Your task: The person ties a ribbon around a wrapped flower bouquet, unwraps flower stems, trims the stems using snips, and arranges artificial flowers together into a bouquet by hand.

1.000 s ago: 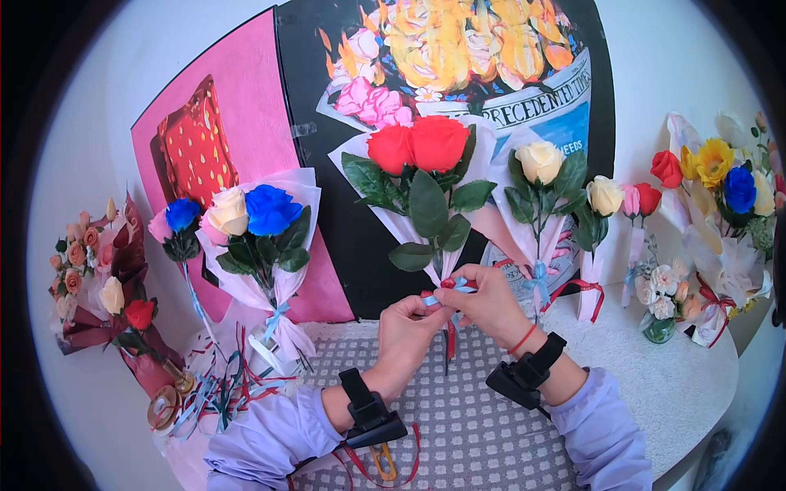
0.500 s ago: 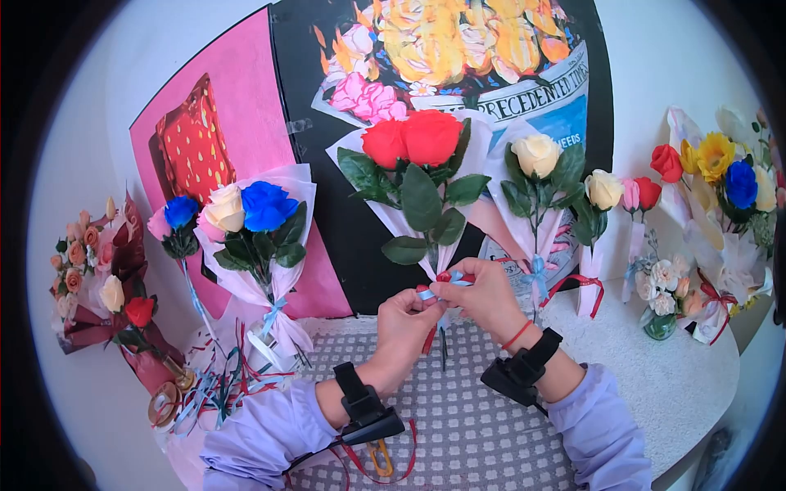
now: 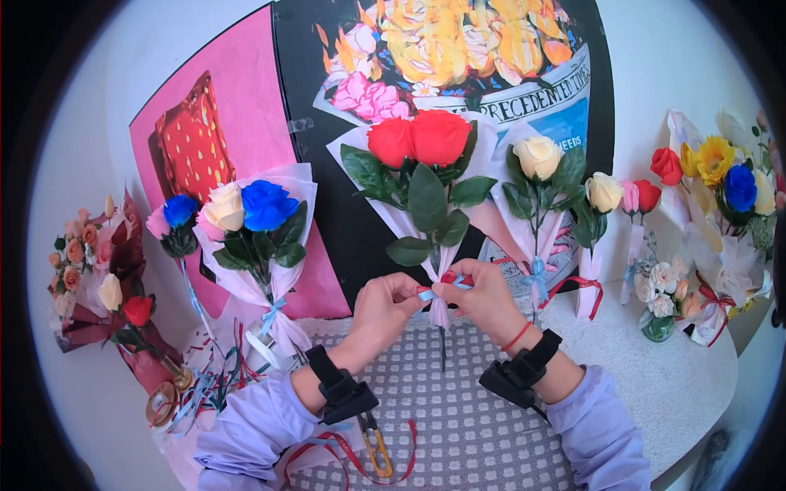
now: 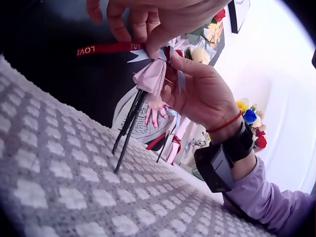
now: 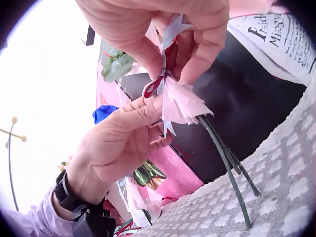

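1. Two boards stand behind: one pink [image 3: 254,106], one black [image 3: 327,204].
2. A grey-and-white patterned cloth [image 3: 491,393] covers the middle of the table.
3. One bouquet [image 3: 427,200] stands upright between the hands before the black board, with two red roses [image 3: 440,137] on top.
4. Two hands meet at its neck. The left hand [image 3: 383,307] comes in from the left, fingers bent, pinching the ribbons; the right hand [image 3: 489,307] angles in opposite, thumb and fingers pinching them at the knot.
5. The pale pink wrapper [image 5: 182,103] flares below the knot; the right wrist view shows three dark stems [image 5: 232,174] beneath it, which the head view shows only as a thin dark bundle.
6. One pair of yellow-handled scissors [image 3: 378,454] lies on the cloth, seen only from the head.
7. Two ribbons, one red [image 4: 106,49], one light blue [image 5: 173,29], circle the neck; only the left wrist view shows lettering on the red one.
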`<move>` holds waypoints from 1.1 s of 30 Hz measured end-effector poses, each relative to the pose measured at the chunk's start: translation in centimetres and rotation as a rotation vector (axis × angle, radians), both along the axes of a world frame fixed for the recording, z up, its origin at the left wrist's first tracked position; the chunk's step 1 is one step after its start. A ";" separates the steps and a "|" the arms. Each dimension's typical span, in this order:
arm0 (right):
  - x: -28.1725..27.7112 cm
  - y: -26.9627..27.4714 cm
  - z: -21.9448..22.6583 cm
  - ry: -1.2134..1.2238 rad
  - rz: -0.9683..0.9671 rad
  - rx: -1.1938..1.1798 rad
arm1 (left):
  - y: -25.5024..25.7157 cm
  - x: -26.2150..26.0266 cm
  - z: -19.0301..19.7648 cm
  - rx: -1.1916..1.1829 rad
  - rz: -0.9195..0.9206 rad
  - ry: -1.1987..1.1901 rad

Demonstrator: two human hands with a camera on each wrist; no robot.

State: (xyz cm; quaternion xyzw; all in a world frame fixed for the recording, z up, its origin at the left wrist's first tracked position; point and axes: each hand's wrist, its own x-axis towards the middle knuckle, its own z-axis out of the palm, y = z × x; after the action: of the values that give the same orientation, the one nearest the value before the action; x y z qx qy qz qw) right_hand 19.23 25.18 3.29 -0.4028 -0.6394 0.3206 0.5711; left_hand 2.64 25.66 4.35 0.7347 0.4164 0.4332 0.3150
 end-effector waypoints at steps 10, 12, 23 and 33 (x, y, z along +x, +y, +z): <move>-0.3 -0.5 0.4 0.164 0.079 -0.077 | 1.1 0.0 0.1 0.073 0.018 0.194; -0.2 -0.6 0.5 0.162 0.093 -0.098 | 1.2 -0.3 0.0 0.095 -0.030 0.196; 0.2 -0.7 0.8 0.011 0.117 -0.067 | 0.2 -1.5 0.7 -0.278 -0.257 -0.169; 0.3 0.0 -0.4 -0.081 0.170 -0.075 | 0.4 -1.7 0.2 -0.280 -0.186 -0.074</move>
State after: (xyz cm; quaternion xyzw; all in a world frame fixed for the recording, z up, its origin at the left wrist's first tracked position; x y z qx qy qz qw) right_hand 19.56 25.19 2.90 -0.3808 -0.6814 0.3749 0.5001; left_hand 0.91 26.10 4.52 0.7024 0.3910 0.3669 0.4681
